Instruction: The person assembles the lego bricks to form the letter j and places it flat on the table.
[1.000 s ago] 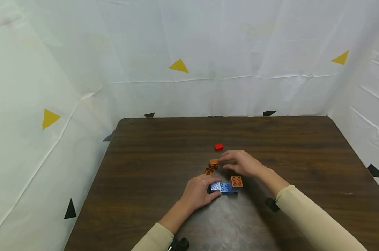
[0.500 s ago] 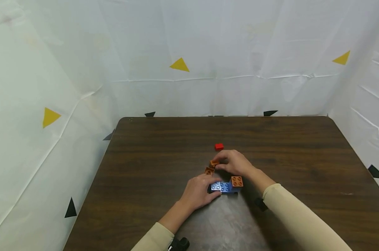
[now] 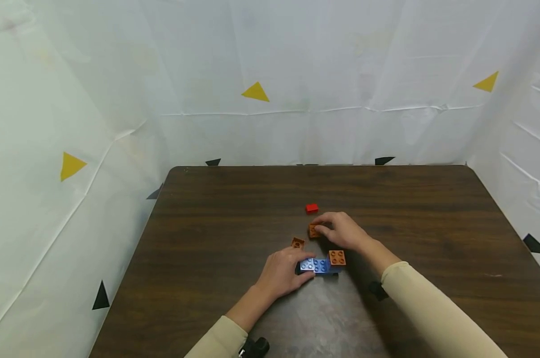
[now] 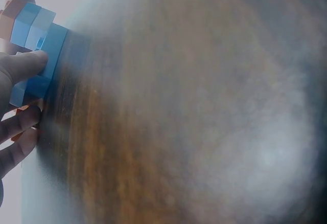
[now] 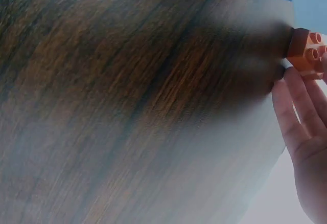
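right hand (image 3: pixel 343 231) pinches a small orange block (image 3: pixel 314 230), fingers curled round it, thumb and fingertips closed tight on its sides; the right wrist view shows the same block (image 5: pixel 306 52) studs-out at the fingertips (image 5: pixel 286 101). the block sits at the hand's left tip, out beyond the blue brick (image 3: pixel 315 267), on the far side from the person.

left hand (image 3: pixel 282 273) rests on the table (image 3: pixel 216 223) with its fingers curled against the blue brick's left end, bracing it; the left wrist view has the thumb (image 4: pixel 25 65) pressed on the blue side (image 4: pixel 43 45). the brick's long axis runs left to right across the table, and an orange square block (image 3: pixel 337 257) already sits on its right end.

so the held block lies up and slightly right of the brick's bare left studs, well within the right hand's reach; the right hand is the nearer one. another small orange block (image 3: pixel 298 243) lies loose just beyond the left fingers, and a red block (image 3: pixel 312 209) sits further back, apart from both hands.
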